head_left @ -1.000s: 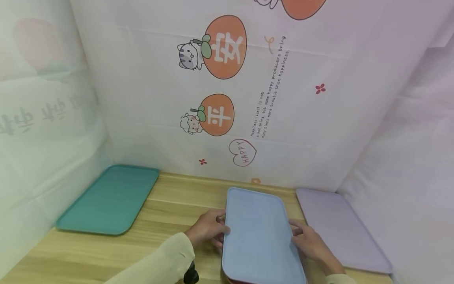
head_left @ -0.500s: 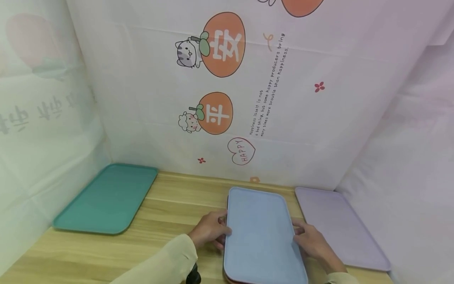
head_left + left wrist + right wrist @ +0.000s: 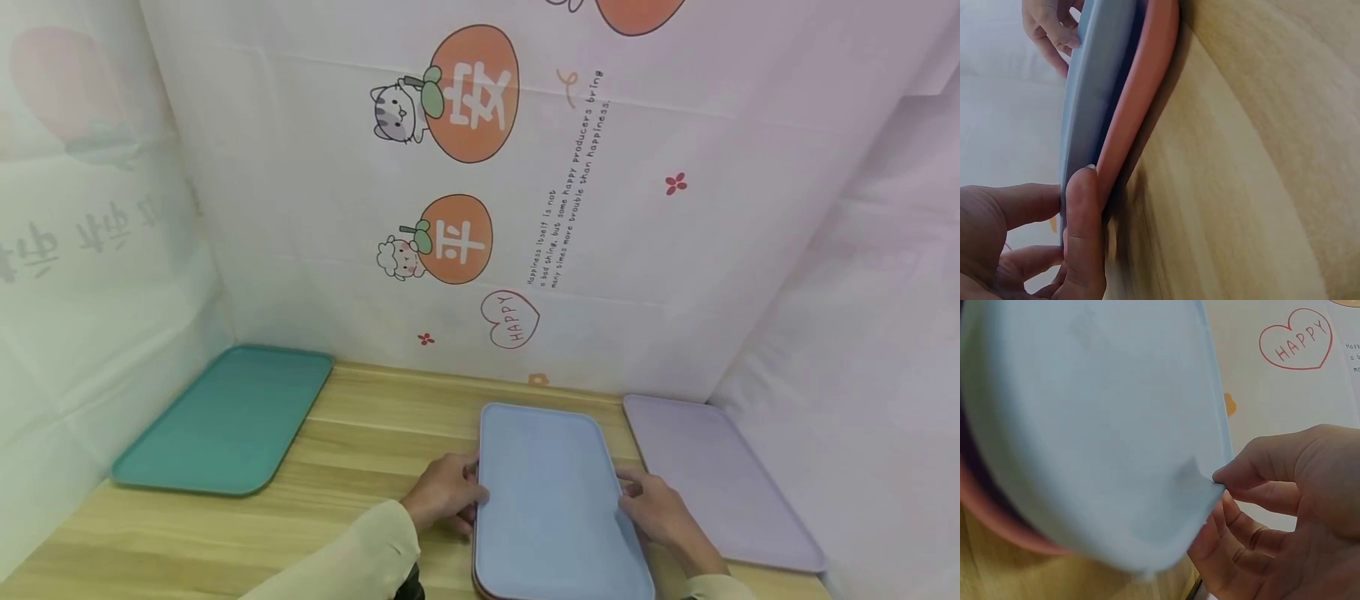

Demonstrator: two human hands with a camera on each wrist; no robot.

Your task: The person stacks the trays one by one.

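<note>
A light blue tray (image 3: pixel 558 500) lies at the front centre, its long sides running away from me. Beneath its edge, in the left wrist view, show a coral tray (image 3: pixel 1138 87) and a dark blue band between the two. My left hand (image 3: pixel 444 492) pinches the blue tray's left edge; in the left wrist view one fingertip sits at the gap above the coral rim. On the opposite side my right hand (image 3: pixel 654 510) pinches the right edge between thumb and fingers. That hand's thumb (image 3: pixel 1250 465) presses on the blue rim in the right wrist view.
A teal tray (image 3: pixel 225 421) lies on the wooden table (image 3: pixel 360 467) at the far left. A lilac tray (image 3: pixel 720 483) lies close by at the right. White printed cloth (image 3: pixel 570 250) hangs behind the table and along both sides.
Over the last half second the blue tray's far edge has shifted slightly toward me, and my left hand has moved a little with it. Both hands keep their hold.
</note>
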